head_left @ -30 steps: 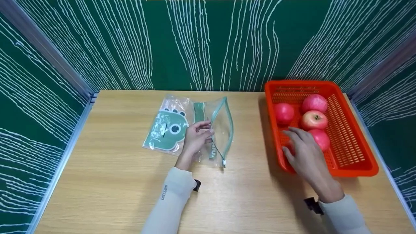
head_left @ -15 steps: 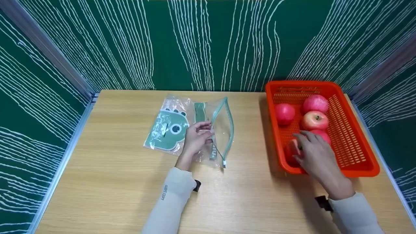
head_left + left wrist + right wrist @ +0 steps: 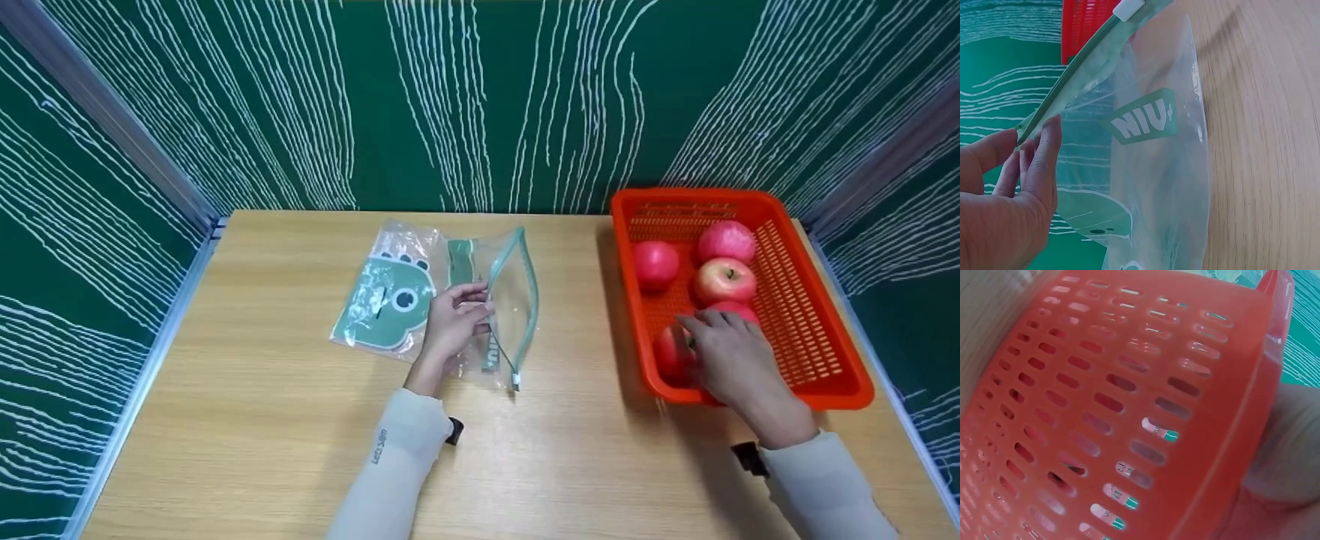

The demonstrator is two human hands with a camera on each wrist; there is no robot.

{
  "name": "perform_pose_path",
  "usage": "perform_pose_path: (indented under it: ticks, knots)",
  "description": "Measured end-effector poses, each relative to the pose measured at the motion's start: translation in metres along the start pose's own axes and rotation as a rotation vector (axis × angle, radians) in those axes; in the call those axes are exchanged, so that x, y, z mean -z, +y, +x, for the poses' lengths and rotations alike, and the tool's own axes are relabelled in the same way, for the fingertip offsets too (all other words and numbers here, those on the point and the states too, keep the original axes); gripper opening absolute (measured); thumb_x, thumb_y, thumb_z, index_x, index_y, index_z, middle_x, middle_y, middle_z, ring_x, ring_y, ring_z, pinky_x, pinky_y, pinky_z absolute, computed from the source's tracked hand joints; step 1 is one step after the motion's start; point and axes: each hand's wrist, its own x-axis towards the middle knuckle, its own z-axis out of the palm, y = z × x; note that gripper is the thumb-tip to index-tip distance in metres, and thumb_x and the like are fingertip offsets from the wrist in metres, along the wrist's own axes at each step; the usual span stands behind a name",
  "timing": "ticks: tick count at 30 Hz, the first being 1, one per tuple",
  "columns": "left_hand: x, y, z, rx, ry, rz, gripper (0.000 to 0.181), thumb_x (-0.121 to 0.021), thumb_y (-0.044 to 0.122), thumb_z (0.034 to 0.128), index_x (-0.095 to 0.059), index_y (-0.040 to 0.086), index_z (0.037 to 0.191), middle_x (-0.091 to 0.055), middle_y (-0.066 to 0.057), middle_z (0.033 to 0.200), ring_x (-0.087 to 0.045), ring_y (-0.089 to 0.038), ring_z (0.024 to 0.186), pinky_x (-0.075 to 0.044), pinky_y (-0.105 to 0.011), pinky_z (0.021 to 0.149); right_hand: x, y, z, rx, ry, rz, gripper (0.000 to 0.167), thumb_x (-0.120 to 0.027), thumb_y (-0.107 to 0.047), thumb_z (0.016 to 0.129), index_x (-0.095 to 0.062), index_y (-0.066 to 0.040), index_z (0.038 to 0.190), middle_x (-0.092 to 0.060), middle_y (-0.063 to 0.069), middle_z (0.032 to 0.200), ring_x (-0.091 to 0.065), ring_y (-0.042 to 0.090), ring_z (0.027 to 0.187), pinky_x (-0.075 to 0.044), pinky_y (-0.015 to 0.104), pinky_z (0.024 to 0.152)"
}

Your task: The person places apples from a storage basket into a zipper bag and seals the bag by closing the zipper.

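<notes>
A clear zipper bag (image 3: 508,300) with a green cartoon print lies on the table, its mouth parted on the right side. My left hand (image 3: 454,319) pinches one green edge of that mouth; the left wrist view shows the thumb and fingers (image 3: 1044,152) at the zip strip, with a white slider (image 3: 1127,8) farther along it. Inside the red basket (image 3: 832,330), my right hand (image 3: 739,364) grips a red apple (image 3: 673,352) in the near left corner. Its thumb is hidden in the head view. In the right wrist view the basket wall (image 3: 1089,399) covers most of the hand.
Behind the gripped apple, several more apples lie in the basket, among them a paler one (image 3: 725,280) and one at the left wall (image 3: 656,264). A wooden table (image 3: 555,450) carries everything. Green panels with white lines (image 3: 495,105) stand around it.
My right hand has shifted slightly right and down in the basket and closed on the near-left apple, which shows more now. The left hand and the zipper bag have stayed in place.
</notes>
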Motion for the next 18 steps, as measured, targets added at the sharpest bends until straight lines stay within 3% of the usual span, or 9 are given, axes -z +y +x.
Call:
perform_pose_path:
  ticks: [5,11,18]
  knots:
    - [-0.001,0.0,0.0,-0.002,-0.012,-0.03,0.036,-0.066,-0.007,0.0974,-0.063,-0.009,0.133,-0.066,-0.017,0.119,-0.069,-0.014,0.091,-0.064,-0.026,0.07,0.0,0.001,0.001,0.029,-0.005,-0.039,0.061,-0.092,-0.004,0.073,-0.07,0.003,0.129,-0.067,0.029,0.118,-0.055,0.053,0.115,-0.044,0.073,0.101]
    - [-0.002,-0.001,0.001,0.009,-0.018,-0.05,0.036,-0.066,-0.008,0.0965,-0.063,-0.009,0.132,-0.066,-0.015,0.116,-0.069,-0.012,0.089,-0.063,-0.025,0.068,0.002,0.003,0.003,0.035,-0.04,-0.038,0.064,-0.097,-0.008,0.067,-0.072,0.001,0.125,-0.069,0.026,0.113,-0.055,0.052,0.114,-0.044,0.073,0.101]
    - [-0.002,-0.003,0.001,0.012,-0.007,-0.032,0.036,-0.068,-0.005,0.0971,-0.064,-0.007,0.133,-0.066,-0.014,0.117,-0.07,-0.015,0.092,-0.064,-0.028,0.071,0.005,0.005,0.012,0.058,-0.067,-0.021,0.052,-0.096,-0.002,0.065,-0.074,-0.003,0.112,-0.068,0.012,0.089,-0.057,0.046,0.105,-0.047,0.067,0.094]
